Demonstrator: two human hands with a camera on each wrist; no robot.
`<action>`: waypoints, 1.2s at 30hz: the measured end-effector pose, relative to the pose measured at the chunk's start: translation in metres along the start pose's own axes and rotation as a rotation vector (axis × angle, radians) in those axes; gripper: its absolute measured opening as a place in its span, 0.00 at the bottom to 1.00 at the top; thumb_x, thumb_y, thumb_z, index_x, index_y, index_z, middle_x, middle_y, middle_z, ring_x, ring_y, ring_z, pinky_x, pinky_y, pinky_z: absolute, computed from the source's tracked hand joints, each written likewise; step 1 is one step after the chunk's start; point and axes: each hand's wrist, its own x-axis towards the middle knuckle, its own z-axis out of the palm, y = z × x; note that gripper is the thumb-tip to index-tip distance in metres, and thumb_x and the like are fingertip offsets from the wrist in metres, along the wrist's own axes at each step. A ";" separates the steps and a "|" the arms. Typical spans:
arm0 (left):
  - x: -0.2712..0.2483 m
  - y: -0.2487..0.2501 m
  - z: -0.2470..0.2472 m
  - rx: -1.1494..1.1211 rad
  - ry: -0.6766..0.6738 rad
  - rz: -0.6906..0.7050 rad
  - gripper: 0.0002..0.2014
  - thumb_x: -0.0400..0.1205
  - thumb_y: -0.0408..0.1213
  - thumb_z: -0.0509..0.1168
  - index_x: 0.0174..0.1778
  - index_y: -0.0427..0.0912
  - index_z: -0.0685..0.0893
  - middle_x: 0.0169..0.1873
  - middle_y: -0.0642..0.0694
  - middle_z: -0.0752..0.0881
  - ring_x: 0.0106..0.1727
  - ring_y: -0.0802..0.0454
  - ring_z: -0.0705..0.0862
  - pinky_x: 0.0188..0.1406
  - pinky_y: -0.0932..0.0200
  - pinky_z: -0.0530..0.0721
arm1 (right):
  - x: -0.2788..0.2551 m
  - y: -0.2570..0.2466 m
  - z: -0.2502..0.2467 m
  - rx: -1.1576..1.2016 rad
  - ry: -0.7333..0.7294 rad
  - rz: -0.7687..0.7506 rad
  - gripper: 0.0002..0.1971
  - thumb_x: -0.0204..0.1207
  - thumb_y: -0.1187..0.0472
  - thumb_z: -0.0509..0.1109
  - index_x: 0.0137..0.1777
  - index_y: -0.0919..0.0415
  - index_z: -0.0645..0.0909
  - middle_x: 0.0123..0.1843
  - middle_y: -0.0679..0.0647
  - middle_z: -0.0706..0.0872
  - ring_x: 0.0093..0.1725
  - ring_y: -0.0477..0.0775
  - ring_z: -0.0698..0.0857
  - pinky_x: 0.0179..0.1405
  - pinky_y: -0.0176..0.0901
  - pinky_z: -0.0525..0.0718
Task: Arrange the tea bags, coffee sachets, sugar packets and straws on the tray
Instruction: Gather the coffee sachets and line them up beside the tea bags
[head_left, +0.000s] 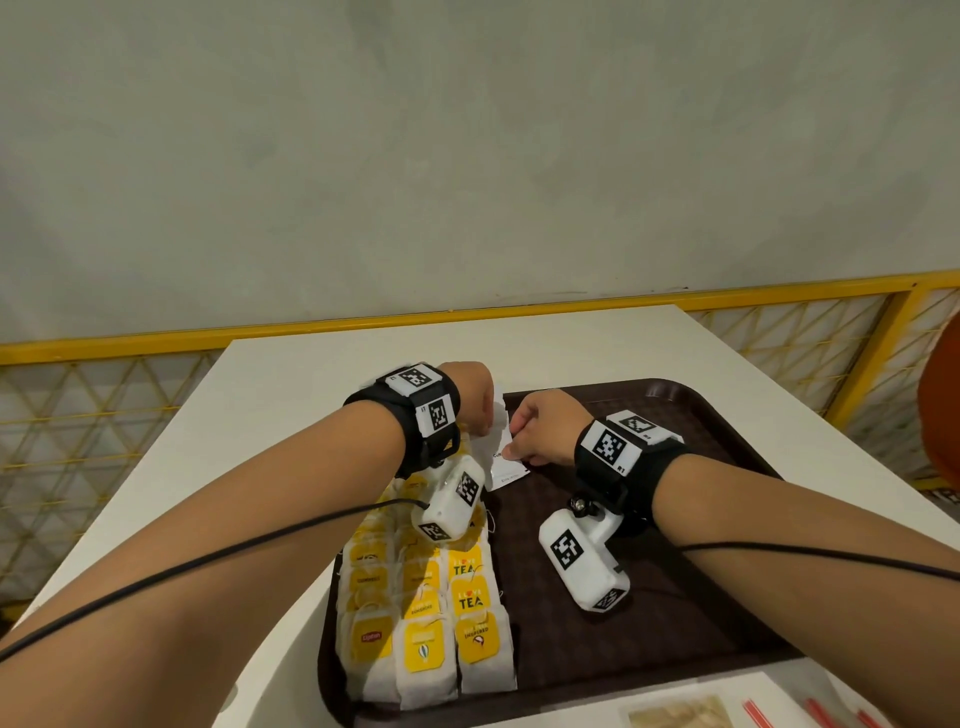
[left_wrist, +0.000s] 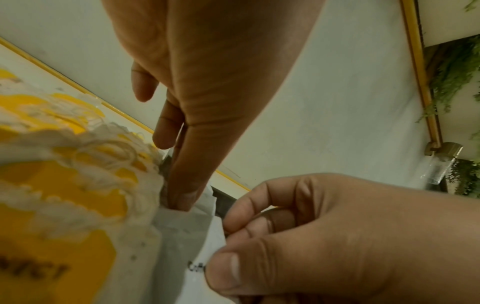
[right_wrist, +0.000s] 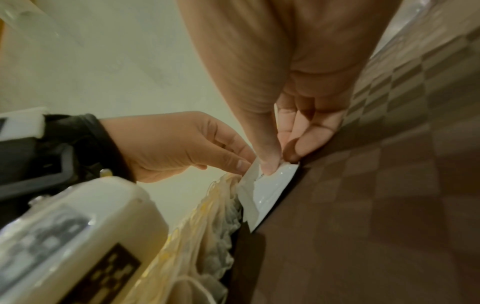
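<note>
A white table (head_left: 291, 374) is seen, with a dark brown tray (head_left: 675, 597) on it. On the left side of the tray, tea bags (head_left: 421, 613) with yellow tags are laid in three rows, from near to far. At the far end of these rows, the left hand (head_left: 470, 397) is held with its fingers pointing down. White sugar packets (head_left: 501, 441) are pinched there between its thumb and fingertips. Just to the right, the right hand (head_left: 540, 434) is curled, and the same white packets are pinched between its thumb and first finger. The packets are stood on the tray floor, right beside the tea bags, near the tray's far left corner. On the right, much of the tray floor is bare. At the near right, on the table, a pale brown sachet (head_left: 678, 714) and red straws (head_left: 810, 717) are seen.
</note>
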 end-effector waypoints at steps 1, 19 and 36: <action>0.001 0.000 0.001 0.002 -0.010 -0.003 0.12 0.77 0.40 0.72 0.54 0.40 0.90 0.52 0.45 0.89 0.53 0.47 0.86 0.44 0.58 0.79 | 0.000 0.000 0.000 -0.009 0.001 -0.002 0.11 0.66 0.67 0.82 0.41 0.59 0.81 0.43 0.56 0.87 0.47 0.57 0.90 0.46 0.49 0.91; 0.002 -0.003 0.003 -0.032 0.016 -0.066 0.13 0.77 0.43 0.72 0.52 0.40 0.89 0.50 0.45 0.89 0.53 0.46 0.86 0.56 0.51 0.86 | -0.006 0.004 -0.005 0.102 0.005 0.003 0.11 0.67 0.70 0.81 0.44 0.64 0.81 0.39 0.58 0.86 0.38 0.52 0.87 0.39 0.41 0.90; -0.016 -0.039 -0.019 -0.303 0.263 -0.109 0.08 0.79 0.32 0.70 0.53 0.42 0.87 0.54 0.45 0.85 0.58 0.47 0.82 0.52 0.59 0.79 | -0.004 -0.003 -0.004 -0.046 0.126 -0.052 0.13 0.68 0.65 0.80 0.52 0.60 0.87 0.47 0.50 0.87 0.52 0.51 0.86 0.53 0.39 0.83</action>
